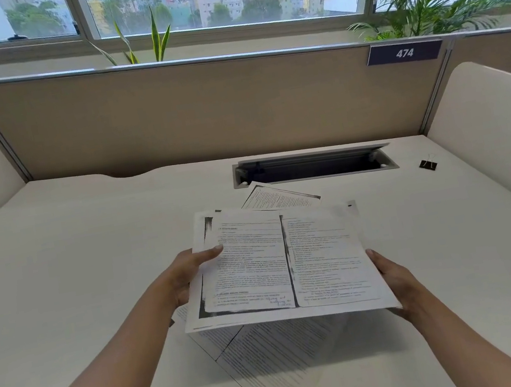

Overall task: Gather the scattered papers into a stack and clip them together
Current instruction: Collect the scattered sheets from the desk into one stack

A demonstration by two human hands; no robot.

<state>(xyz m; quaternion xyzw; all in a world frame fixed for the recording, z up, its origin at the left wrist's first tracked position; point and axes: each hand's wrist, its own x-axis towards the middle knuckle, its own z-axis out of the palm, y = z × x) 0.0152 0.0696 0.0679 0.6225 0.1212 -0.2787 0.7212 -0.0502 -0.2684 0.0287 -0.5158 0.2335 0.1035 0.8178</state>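
Grasping the uneven papers (280,264) by opposite edges, left hand (189,273) thumb on top, right hand (396,281) cupping the near corner, likely for squaring. Beneath the grip, more sheets (278,366) on the desk (87,257); beyond, rightward, binder clip (428,164) untouched.

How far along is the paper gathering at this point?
Partly done: several papers are gathered into a loose, uneven stack, held by the left hand and right hand. Still to do: a sheet behind it and more sheets on the desk below, then the clip, lying untouched at far right.
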